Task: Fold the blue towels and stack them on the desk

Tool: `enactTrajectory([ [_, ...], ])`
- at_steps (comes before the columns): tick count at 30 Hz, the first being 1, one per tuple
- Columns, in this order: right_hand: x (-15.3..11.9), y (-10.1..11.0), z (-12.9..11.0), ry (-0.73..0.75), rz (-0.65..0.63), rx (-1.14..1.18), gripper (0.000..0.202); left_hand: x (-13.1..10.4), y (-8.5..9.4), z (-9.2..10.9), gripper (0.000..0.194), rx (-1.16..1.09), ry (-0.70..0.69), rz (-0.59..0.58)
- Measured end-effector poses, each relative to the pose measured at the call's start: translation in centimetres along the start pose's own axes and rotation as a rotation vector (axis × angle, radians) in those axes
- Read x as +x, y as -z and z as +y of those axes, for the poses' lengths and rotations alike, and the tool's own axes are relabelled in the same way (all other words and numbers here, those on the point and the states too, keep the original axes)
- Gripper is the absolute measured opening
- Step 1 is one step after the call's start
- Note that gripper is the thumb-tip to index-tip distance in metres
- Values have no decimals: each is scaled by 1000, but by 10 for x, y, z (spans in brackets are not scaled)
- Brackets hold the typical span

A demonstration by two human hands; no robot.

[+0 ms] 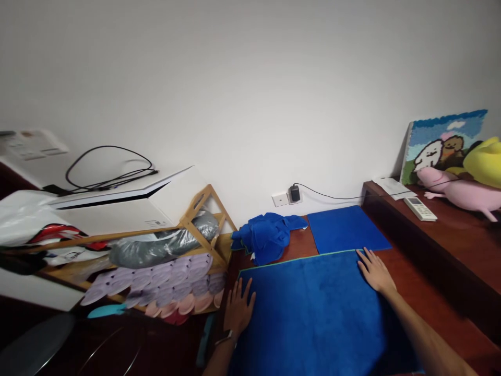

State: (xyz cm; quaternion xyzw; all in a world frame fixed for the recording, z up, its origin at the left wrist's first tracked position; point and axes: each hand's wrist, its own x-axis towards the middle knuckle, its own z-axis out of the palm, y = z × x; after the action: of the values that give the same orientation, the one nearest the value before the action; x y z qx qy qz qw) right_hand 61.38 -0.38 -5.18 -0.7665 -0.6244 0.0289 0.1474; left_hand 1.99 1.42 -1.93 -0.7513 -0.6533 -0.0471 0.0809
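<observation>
A large blue cloth (309, 313) with a green edge lies spread out flat on the reddish wooden surface. My left hand (238, 308), with a band at its wrist, rests at the cloth's left edge, fingers apart and holding nothing. At the far right corner of the cloth is my right hand (376, 270), its fingers spread and nothing in them. Behind the large cloth, a smaller blue cloth (346, 228) lies flat. To its left sits a crumpled pile of blue cloth (266, 237).
On the left a wooden rack (207, 235) holds a white box (117, 214), wrapped items and rows of lilac and pink pieces (168, 282). A raised ledge (462, 240) at right bears a remote (420, 209), a pink plush toy (465, 193) and a picture (442, 143). A plug (295, 193) is in the wall.
</observation>
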Motion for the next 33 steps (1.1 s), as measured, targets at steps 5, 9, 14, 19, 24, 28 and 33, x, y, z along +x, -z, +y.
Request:
enactTrajectory([
  [5, 0, -1, 5, -58, 84, 54, 69, 22, 16, 0, 55, 40, -23, -63],
  [9, 1, -4, 7, -36, 70, 84, 67, 48, 17, 3, 53, 33, -24, 21],
  [14, 3, -5, 11, -24, 55, 116, 72, 53, -8, 2, 57, -29, 21, 28],
  [19, 3, -3, 13, -30, 35, 88, 74, 49, -18, 0, 58, -36, 45, 15],
  [24, 3, -4, 11, -26, 25, 55, 68, 50, -11, 4, 57, -109, 70, 90],
  [28, 3, 1, 7, -22, 21, 56, 66, 46, 11, 2, 53, -177, 97, 269],
  [33, 3, 6, 1, -27, 30, 85, 62, 20, 46, 49, 45, -249, -27, 276],
])
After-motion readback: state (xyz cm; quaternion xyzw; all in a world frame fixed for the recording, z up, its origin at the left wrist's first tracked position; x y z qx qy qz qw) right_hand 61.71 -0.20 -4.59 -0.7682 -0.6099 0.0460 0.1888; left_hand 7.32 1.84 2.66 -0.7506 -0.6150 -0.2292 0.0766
